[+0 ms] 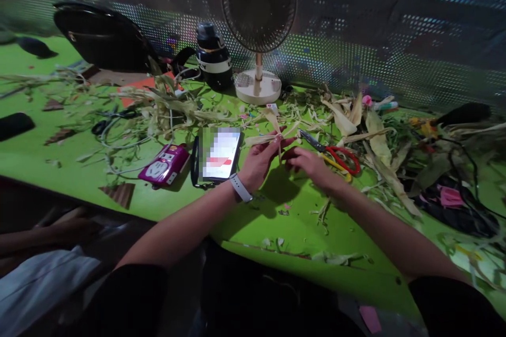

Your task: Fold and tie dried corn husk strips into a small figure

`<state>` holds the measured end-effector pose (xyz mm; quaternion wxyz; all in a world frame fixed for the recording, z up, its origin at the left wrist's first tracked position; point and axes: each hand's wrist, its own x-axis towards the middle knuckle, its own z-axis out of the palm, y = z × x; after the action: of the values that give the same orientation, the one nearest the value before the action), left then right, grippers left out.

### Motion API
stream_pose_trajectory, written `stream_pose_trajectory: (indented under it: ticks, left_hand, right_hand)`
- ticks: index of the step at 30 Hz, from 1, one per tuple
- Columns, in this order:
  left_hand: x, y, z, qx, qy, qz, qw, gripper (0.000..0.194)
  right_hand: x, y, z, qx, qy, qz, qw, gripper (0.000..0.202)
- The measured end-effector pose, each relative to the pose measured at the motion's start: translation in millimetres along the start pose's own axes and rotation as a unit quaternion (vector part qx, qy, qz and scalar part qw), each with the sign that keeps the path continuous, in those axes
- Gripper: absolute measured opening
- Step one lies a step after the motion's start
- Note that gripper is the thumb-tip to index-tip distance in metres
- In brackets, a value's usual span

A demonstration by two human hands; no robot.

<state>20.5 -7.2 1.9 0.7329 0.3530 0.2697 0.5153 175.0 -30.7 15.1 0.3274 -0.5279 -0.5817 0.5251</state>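
My left hand point(259, 162), with a pale watch strap on its wrist, pinches a small bundle of dried corn husk strips point(272, 117) that fan out above and beside the fingers. Close on its right, my right hand point(304, 162) has its fingers curled near the base of the bundle; whether they grip anything is hidden. Red-handled scissors point(343, 159) lie just beyond my right hand, with a yellow-handled tool point(336, 168) partly beneath them. Left of my left hand lies a phone point(223, 152) with a lit screen.
A purple power socket point(165, 166) with a white cable sits at left. Behind stand a fan point(259, 87) and a dark bottle point(214, 60); a black bag point(103, 37) is farther left. Husk piles point(377, 131) and scraps litter the green table point(190, 200). Another person's arm point(43, 237) shows lower left.
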Motion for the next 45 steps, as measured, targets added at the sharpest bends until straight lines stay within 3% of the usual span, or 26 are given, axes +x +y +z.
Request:
stream_pose_trajectory:
  ticks: [5, 10, 14, 17, 23, 25, 29, 30, 31, 36, 39, 45]
  left_hand:
    - [-4.2, -6.4, 2.6, 0.042, -0.022, 0.041, 0.998, 0.034]
    - [-1.4, 0.9, -1.9, 0.088, -0.010, 0.066, 0.994, 0.029]
    - [1.7, 7.7, -7.3, 0.101, -0.019, 0.070, 0.992, 0.028]
    - [3.3, 8.6, -10.9, 0.114, -0.025, 0.058, 0.991, 0.031]
    - [6.9, 12.6, -13.0, 0.122, -0.047, -0.015, 0.991, 0.032]
    - [8.5, 14.8, -12.9, 0.114, -0.046, -0.033, 0.992, 0.028]
    - [8.7, 16.0, -12.1, 0.117, -0.008, -0.058, 0.991, 0.020]
    - [7.9, 15.9, -11.7, 0.129, -0.008, -0.063, 0.990, 0.019]
    - [6.9, 15.7, -11.2, 0.145, -0.013, -0.061, 0.988, 0.019]
    - [3.6, 15.5, -8.9, 0.246, -0.080, 0.013, 0.966, 0.021]
    - [4.8, 13.7, -10.1, 0.323, -0.099, 0.079, 0.938, 0.020]
    - [7.1, 7.4, -15.4, 0.442, -0.064, 0.170, 0.878, 0.015]
  right_hand:
    - [-5.7, 1.5, 18.3, 0.033, -0.043, -0.010, 0.998, 0.031]
    - [-10.7, -8.3, 15.7, -0.043, -0.021, -0.047, 0.998, 0.038]
    - [-13.5, -15.2, 10.8, -0.086, -0.070, -0.069, 0.991, 0.035]
    - [-12.8, -11.3, 10.6, -0.112, -0.096, -0.084, 0.986, 0.033]
    - [-12.6, -6.4, 8.5, -0.213, -0.073, -0.148, 0.963, 0.031]
    - [-15.2, -12.2, 1.4, -0.274, -0.036, -0.177, 0.945, 0.034]
    - [-16.2, -21.9, -14.7, -0.373, 0.179, -0.236, 0.880, 0.034]
    - [-14.8, -21.9, -16.8, -0.390, 0.203, -0.236, 0.867, 0.032]
    - [-13.0, -20.7, -17.6, -0.402, 0.198, -0.226, 0.865, 0.032]
    - [-6.1, -9.4, -8.9, -0.362, 0.029, -0.154, 0.919, 0.031]
    - [-7.2, -5.9, -0.5, -0.323, 0.014, -0.157, 0.933, 0.029]
    - [-12.9, -3.9, 17.6, -0.319, 0.022, -0.202, 0.926, 0.026]
